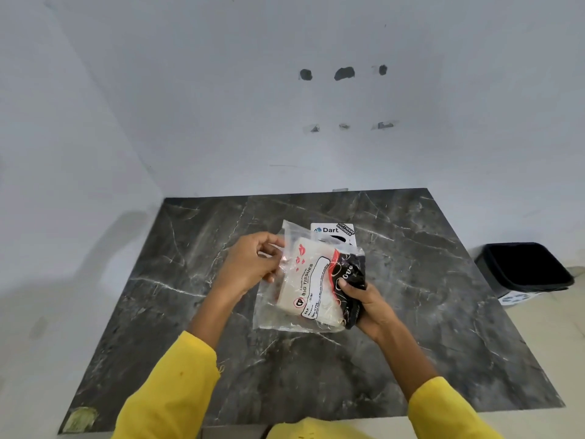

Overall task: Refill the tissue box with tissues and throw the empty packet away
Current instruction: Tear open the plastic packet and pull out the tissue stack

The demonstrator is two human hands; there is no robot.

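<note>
A clear plastic tissue packet (311,283) with white tissues inside and a black and red printed end is held over the dark marble table (190,312). My left hand (253,264) pinches the packet's clear upper left edge. My right hand (367,299) grips its black end from the right. Just behind the packet stands the white tissue box (332,231), marked "Dart", with a dark oval slot on top; the packet hides its front part.
A black bin (525,270) with a dark liner stands on the floor to the right of the table. White walls close the back and left sides. A yellowish patch (80,418) marks the table's front left corner.
</note>
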